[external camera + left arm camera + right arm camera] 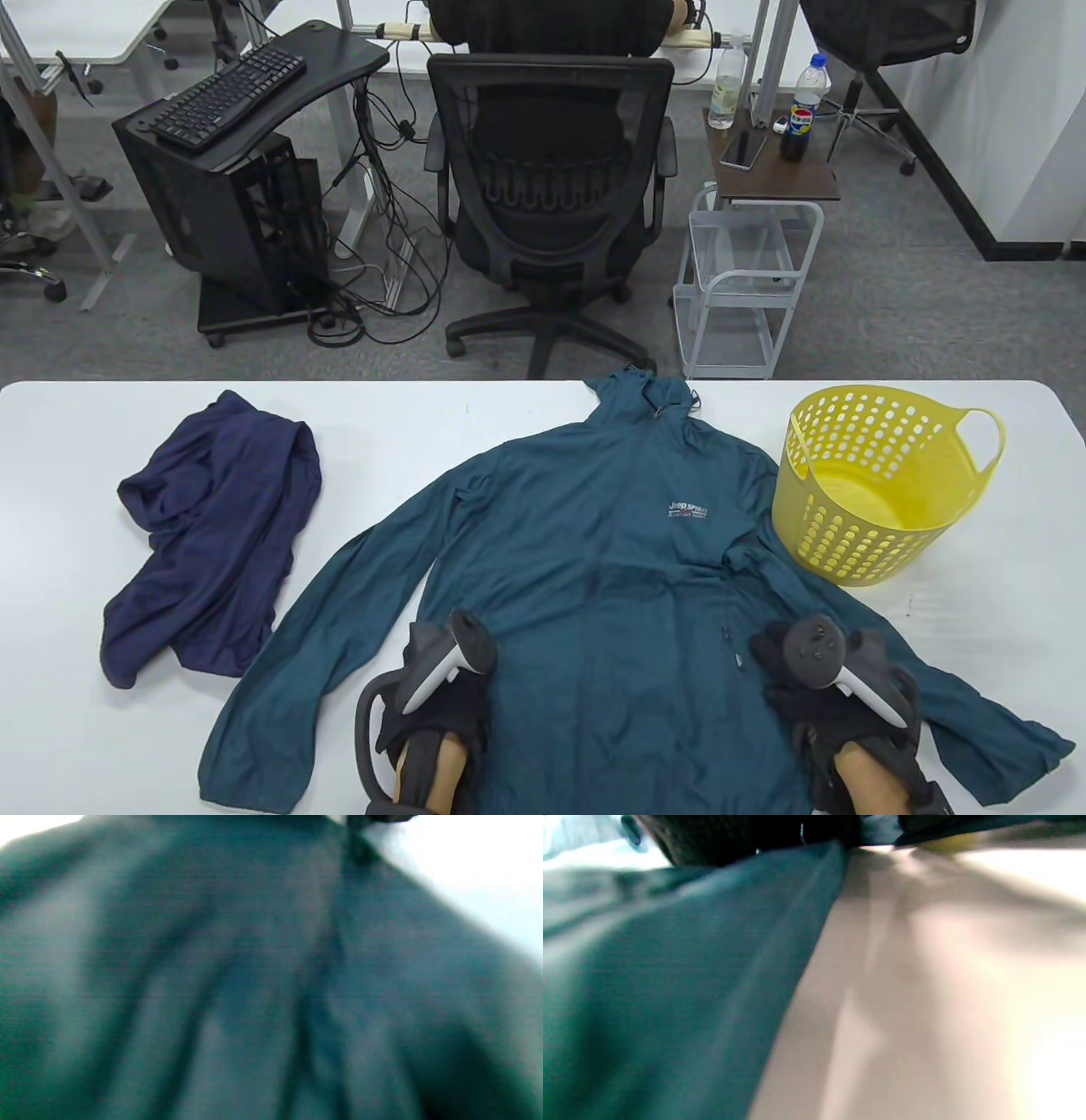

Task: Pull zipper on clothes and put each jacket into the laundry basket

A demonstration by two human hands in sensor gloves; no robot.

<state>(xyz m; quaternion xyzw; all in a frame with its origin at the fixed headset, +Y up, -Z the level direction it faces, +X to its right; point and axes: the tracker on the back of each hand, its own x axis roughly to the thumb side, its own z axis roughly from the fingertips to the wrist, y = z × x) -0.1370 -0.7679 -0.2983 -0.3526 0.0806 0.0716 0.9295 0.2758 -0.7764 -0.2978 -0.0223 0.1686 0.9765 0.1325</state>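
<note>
A teal jacket [611,543] lies spread face up on the white table [76,730], hood at the far edge and sleeves angled outward. Its front looks closed. A crumpled navy jacket [212,526] sits to its left, and a yellow laundry basket [848,535], holding nothing, stands at the right. My left hand [428,649] rests on the teal jacket's lower left side beside the sleeve. My right hand [768,654] rests on its lower right side. Trackers cover both hands' fingers. Both wrist views are blurred: the left shows teal cloth [254,984], the right the jacket's edge [670,984] on the table.
Beyond the far table edge stand a black office chair [551,195], a white wire cart [747,289] and a computer stand [229,195]. The table shows bare at its left front corner and to the right of the basket.
</note>
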